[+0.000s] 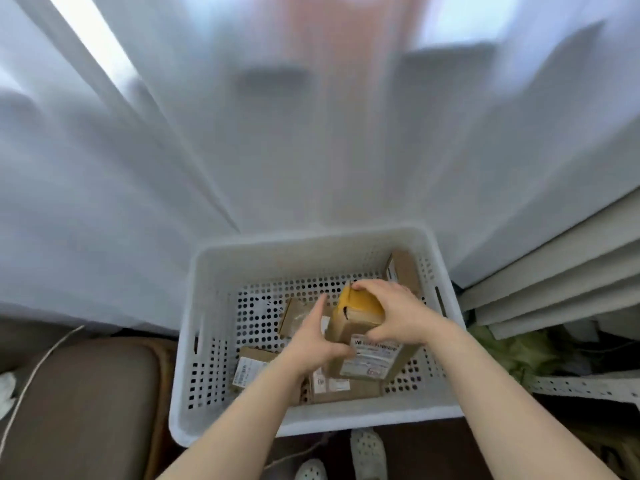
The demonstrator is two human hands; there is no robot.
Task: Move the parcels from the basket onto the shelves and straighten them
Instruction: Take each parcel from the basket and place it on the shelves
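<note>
left hand (313,344) spread against parcel (353,327) | right hand (401,317) grips it | long axis front-back, yellow end far

The dark floor (422,455) carries a white perforated basket (311,422), which stands close against a white curtain (207,150) on its far side. Brown cardboard parcels lie on the basket's holed bottom: a near-left parcel (251,367), a near-edge parcel (346,389) and a middle parcel (298,315). A far-right parcel (403,270) leans on the right wall. Two white shoes (367,452) stand on the floor just near of the basket.
</note>
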